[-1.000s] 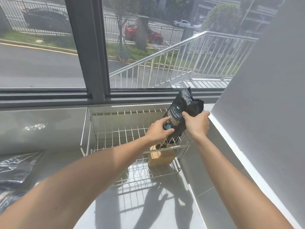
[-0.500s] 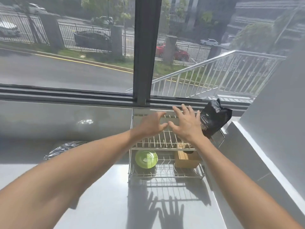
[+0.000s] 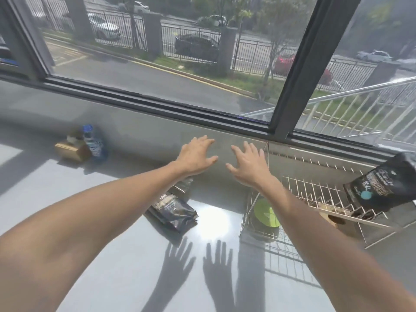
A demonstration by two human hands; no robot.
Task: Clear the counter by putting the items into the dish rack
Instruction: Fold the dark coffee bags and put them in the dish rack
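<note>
A wire dish rack [image 3: 315, 192] stands on the counter at the right. A black pouch [image 3: 382, 188] leans upright in its upper tier at the far right. Under that tier lie a green lid [image 3: 266, 213] and a tan wooden block [image 3: 337, 221]. A second black pouch [image 3: 173, 210] lies flat on the counter left of the rack, below my left forearm. My left hand [image 3: 195, 156] and my right hand [image 3: 247, 165] hover side by side above the counter, fingers spread and holding nothing, left of the rack.
A gold box [image 3: 72, 150] and a blue-capped bottle [image 3: 93, 143] stand at the far left against the grey backsplash [image 3: 139, 131]. A large window runs behind the counter. A grey wall closes the right side beyond the rack.
Both hands let go of the black pouch, which stays leaning in the rack, and they have swung left, away from the rack. The view has turned left, showing the counter pouch, box and bottle.
</note>
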